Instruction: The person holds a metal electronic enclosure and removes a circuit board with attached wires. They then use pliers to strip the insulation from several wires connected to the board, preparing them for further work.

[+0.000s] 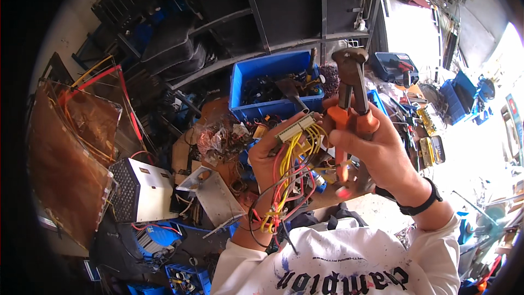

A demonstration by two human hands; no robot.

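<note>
My left hand is closed around the back of a long pale multi-pin connector. From the connector a bundle of yellow, red and black wires hangs down along my left wrist. My right hand grips orange-handled pliers, their worn metal head pointing up and away from me. The pliers' head is above and to the right of the connector, apart from it. The fingers of my right hand partly cover the handles.
Beyond my hands stands a blue bin full of dark parts and tools. An open metal box and a white perforated case stand at left. Behind them leans a brown panel. A dark-lidded case lies at back right.
</note>
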